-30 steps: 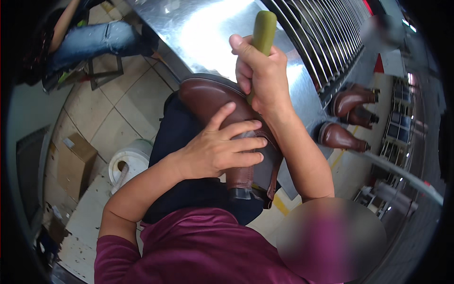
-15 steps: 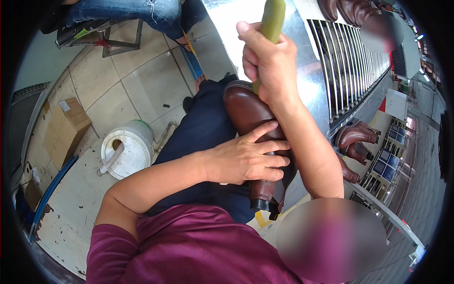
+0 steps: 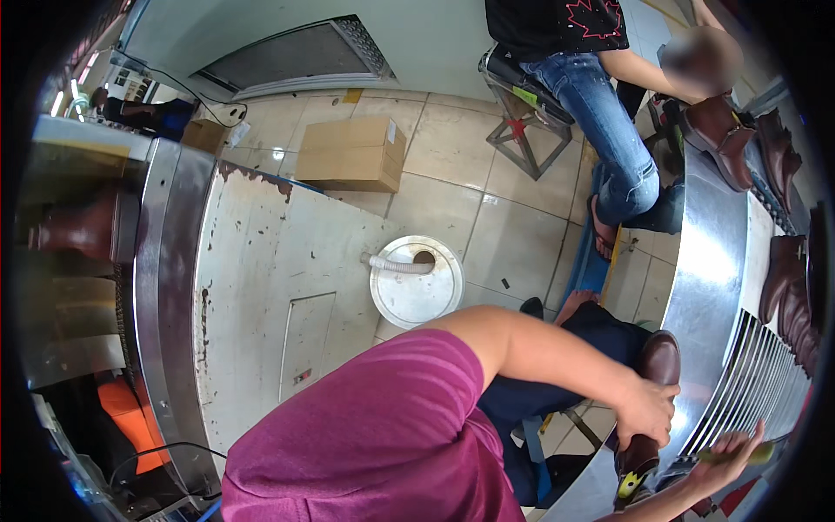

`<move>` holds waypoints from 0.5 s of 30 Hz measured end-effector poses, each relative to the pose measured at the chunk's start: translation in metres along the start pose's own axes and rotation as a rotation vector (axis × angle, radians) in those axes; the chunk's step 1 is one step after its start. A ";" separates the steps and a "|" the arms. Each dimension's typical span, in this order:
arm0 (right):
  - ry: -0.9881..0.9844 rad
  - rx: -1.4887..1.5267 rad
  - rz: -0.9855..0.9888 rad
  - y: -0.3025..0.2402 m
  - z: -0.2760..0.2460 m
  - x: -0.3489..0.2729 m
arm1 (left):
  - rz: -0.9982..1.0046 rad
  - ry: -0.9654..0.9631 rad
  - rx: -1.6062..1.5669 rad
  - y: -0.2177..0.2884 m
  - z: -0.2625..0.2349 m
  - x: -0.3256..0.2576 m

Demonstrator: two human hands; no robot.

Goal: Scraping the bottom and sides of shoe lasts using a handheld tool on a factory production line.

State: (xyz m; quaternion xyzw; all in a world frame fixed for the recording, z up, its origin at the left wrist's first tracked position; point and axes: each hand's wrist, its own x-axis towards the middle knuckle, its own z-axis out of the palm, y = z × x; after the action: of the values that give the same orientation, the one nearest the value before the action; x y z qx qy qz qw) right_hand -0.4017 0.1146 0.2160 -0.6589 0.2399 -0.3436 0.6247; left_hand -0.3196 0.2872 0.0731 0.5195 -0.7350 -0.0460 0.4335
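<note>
On the right side of the view, a dark brown leather boot (image 3: 663, 358) lies with its toe pointing away from me, close to the metal bench edge. My left hand (image 3: 645, 414) is wrapped round its middle, with fingers over the far side. A yellow-green patch (image 3: 630, 484) shows at the boot's near end. Lower right, my right hand (image 3: 727, 463) grips a tool with a thick olive-green handle (image 3: 758, 454), one finger sticking up. The tool's working end is too unclear to name.
A metal bench (image 3: 709, 261) with a slatted conveyor (image 3: 739, 374) runs along the right, bearing several brown boots (image 3: 783, 274). Beyond, a seated co-worker in jeans (image 3: 609, 139) is beside a boot (image 3: 720, 139). A white drum (image 3: 417, 300) with a hose and a cardboard box (image 3: 348, 152) stand on the tiles.
The view has swung left, so boot and hands now appear at the lower right. My right hand with the green-handled tool has moved from the toe to the boot's near end.
</note>
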 end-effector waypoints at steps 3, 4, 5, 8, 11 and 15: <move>-0.121 0.154 -0.001 -0.009 -0.095 -0.023 | 0.067 -0.426 -0.053 -0.026 -0.021 0.029; -0.233 0.242 0.095 -0.007 -0.159 -0.023 | 0.141 -0.503 -0.105 -0.037 -0.022 0.044; -0.073 0.203 0.039 -0.006 -0.111 -0.049 | 0.104 -0.506 -0.073 -0.056 -0.020 0.041; 0.202 0.151 0.021 0.000 -0.082 -0.122 | -0.071 -0.653 0.059 -0.054 -0.044 0.049; 0.289 0.172 0.032 0.010 -0.092 -0.159 | -0.079 -0.443 -0.095 -0.060 -0.042 0.033; 0.478 0.180 0.068 0.018 -0.064 -0.179 | -0.626 0.046 0.155 -0.001 -0.034 0.020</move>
State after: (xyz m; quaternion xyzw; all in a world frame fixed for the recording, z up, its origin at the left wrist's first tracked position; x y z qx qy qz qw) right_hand -0.5642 0.2044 0.1697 -0.4923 0.3711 -0.4883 0.6176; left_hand -0.2972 0.2837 0.1055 0.7526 -0.5310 -0.1091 0.3738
